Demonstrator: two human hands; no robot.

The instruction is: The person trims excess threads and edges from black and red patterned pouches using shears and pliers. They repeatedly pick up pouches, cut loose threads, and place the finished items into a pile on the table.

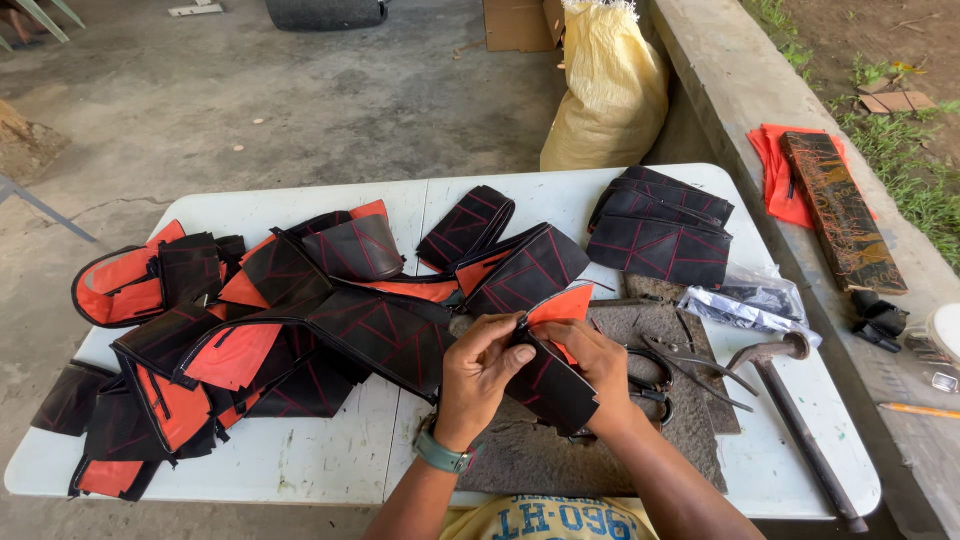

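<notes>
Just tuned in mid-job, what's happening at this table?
A person holds a black pouch with an orange lining in both hands over a dark work mat on a white folding table. The left hand pinches its top edge; the right hand supports it from the far side. A heap of similar black-and-orange pieces lies to the left, a neat stack behind. Scissors and a hammer lie to the right.

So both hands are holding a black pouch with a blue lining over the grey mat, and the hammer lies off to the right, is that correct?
Not quite: the lining is orange-red, not blue, as the head view shows. Both the left hand and right hand hold the black pouch over the grey mat, with the hammer off to the right.
</notes>
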